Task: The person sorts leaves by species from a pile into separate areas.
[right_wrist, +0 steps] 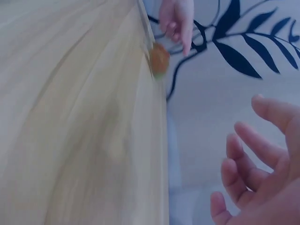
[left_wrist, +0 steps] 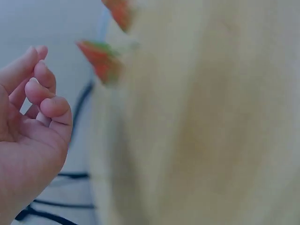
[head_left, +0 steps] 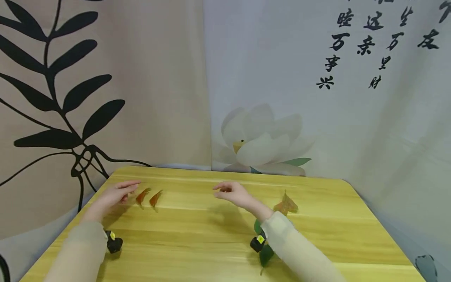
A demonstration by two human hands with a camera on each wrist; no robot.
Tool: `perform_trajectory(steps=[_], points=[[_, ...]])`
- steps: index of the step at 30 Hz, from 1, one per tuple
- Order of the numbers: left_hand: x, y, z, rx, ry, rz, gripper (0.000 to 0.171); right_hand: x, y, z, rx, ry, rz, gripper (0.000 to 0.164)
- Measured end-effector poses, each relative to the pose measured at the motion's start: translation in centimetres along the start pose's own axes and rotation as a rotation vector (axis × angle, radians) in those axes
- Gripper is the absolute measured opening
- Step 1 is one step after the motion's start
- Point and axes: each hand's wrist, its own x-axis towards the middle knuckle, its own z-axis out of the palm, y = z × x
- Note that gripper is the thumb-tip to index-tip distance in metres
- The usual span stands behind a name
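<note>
My left hand (head_left: 121,192) hovers above the far left of the table, just left of two small reddish-orange leaves (head_left: 142,196). In the left wrist view its fingers (left_wrist: 55,107) curl loosely and hold nothing; a red leaf with a green edge (left_wrist: 99,61) lies beside them. Over the middle of the table hangs my right hand (head_left: 234,192), with fingers (right_wrist: 243,173) loosely bent and apart, holding nothing. Behind the right forearm lie a wider orange-brown leaf (head_left: 287,204) and two green leaves (head_left: 266,254), one partly hidden by the sleeve.
The yellow wood-grain table (head_left: 183,235) has rounded far corners. Behind it hangs a pale cloth (head_left: 169,98) printed with dark leaves, a white flower and writing. A small black device (head_left: 114,243) is at the left wrist, another (head_left: 258,243) at the right.
</note>
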Motion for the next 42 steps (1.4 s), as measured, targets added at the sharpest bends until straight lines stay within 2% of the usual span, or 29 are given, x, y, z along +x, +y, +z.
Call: perform_trajectory(steps=[4, 7, 11, 16, 21, 25, 28, 30, 33, 42], points=[[0.5, 3.7, 1.0, 0.096, -0.025, 0.082, 0.057, -4.3, 1.9, -4.0, -0.030, 0.051, 0.038, 0.031], [1.0, 6.7, 2.9, 0.127, -0.069, 0.127, 0.056, -7.1, 3.2, -6.8, -0.044, 0.113, 0.074, 0.031], [2.1, 9.7, 6.8, 0.140, -0.152, 0.170, 0.049, -10.0, 5.0, -9.9, -0.043, 0.204, 0.098, 0.032], [3.7, 12.0, 12.6, 0.149, -0.290, 0.229, 0.043, -12.5, 6.6, -12.9, 0.001, 0.294, 0.151, 0.037], [5.0, 13.0, 19.3, 0.147, -0.392, 0.270, 0.038, -14.1, 9.0, -14.3, 0.135, 0.335, 0.241, 0.046], [5.7, 13.3, 24.7, 0.145, -0.441, 0.314, 0.035, -15.0, 11.5, -14.6, 0.229, 0.378, 0.297, 0.050], [6.0, 13.5, 28.1, 0.137, -0.484, 0.349, 0.034, -15.4, 12.9, -14.5, 0.266, 0.402, 0.332, 0.049], [6.2, 13.6, 29.7, 0.121, -0.510, 0.365, 0.033, -15.3, 13.6, -14.4, 0.285, 0.396, 0.341, 0.049], [6.4, 13.8, 31.6, 0.125, -0.515, 0.394, 0.032, -15.3, 14.3, -14.3, 0.292, 0.371, 0.342, 0.049], [7.0, 14.3, 35.3, 0.244, -0.515, 0.506, 0.039, -15.7, 15.7, -14.5, 0.063, 0.245, 0.250, 0.052]])
